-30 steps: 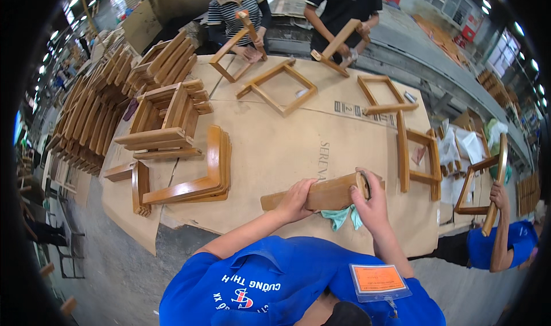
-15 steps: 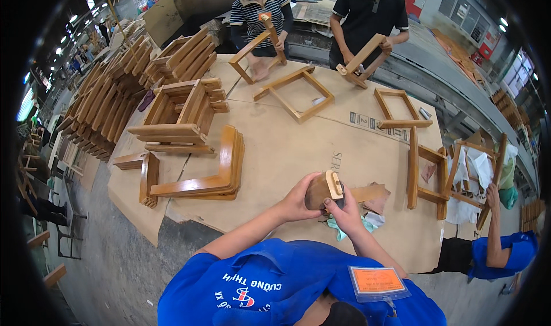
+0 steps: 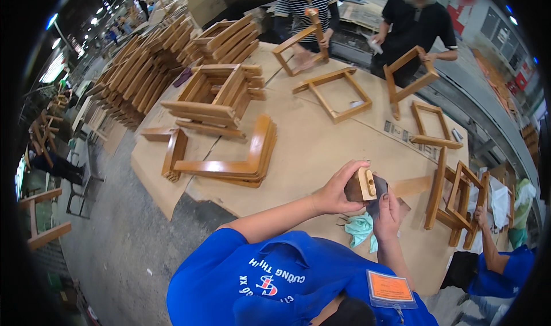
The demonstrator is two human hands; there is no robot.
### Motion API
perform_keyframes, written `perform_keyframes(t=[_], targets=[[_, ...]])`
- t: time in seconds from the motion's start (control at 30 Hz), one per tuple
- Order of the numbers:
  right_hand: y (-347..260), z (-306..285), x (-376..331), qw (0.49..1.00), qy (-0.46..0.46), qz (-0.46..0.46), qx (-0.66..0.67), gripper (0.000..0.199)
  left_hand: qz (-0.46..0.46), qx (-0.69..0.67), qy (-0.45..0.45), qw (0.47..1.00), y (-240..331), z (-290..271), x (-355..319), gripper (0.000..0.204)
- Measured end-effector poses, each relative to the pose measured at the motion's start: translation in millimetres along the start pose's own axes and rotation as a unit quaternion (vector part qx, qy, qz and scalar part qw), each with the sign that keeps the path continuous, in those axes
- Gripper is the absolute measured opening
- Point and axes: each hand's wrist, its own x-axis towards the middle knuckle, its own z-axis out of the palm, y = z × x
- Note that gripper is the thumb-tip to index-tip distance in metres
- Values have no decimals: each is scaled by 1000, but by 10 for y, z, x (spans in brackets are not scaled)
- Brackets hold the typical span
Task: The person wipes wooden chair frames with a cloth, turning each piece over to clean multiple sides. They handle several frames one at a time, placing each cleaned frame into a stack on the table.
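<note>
My left hand (image 3: 334, 193) is closed round a brown wooden piece (image 3: 360, 187), its pale bare end with a rounded tenon turned up toward me. In my right hand (image 3: 388, 216) is a dark grey sheet that looks like sandpaper (image 3: 379, 189), pinched against the side of that end. A flat brown wooden bar (image 3: 412, 186) shows beyond the right hand; whether it belongs to the held piece I cannot tell. Under my wrists, a mint-green rag (image 3: 360, 227) lies crumpled on the cardboard-covered table (image 3: 310, 154).
L-shaped wooden parts (image 3: 221, 167) are stacked at the left, with piled frames (image 3: 215, 105) behind. A loose square frame (image 3: 338, 96) lies across the table. Two people (image 3: 304, 16) handle frames at the far side. Another person's hand (image 3: 481, 216) holds a frame at the right.
The view has swung, so the scene sits further right. My right hand has shifted down from the wooden end, and the grey sheet now shows more. The far-right co-worker has turned a frame.
</note>
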Motion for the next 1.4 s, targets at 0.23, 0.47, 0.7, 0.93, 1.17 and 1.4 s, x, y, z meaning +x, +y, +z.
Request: perform_keyframes(t=[0.23, 0.47, 0.7, 0.93, 1.17, 1.4], targets=[[166, 330, 16, 975, -81, -95, -182, 41, -39, 9, 42, 998, 73, -289, -270, 80], [324, 624, 44, 976, -119, -68, -167, 40, 14, 112, 179, 977, 376, -486, -198, 25], [328, 685, 12, 960, -128, -107, -224, 41, -24, 85, 238, 967, 418, -435, -201, 14], [203, 642, 39, 968, -103, -96, -206, 45, -58, 176, 262, 947, 418, -409, -124, 18], [4, 543, 141, 958, -142, -85, -233, 57, -100, -107, 162, 976, 422, -355, -400, 36], [-262, 374, 159, 906, -368, -37, -204, 44, -313, -105, 146, 933, -110, -771, -598, 50]])
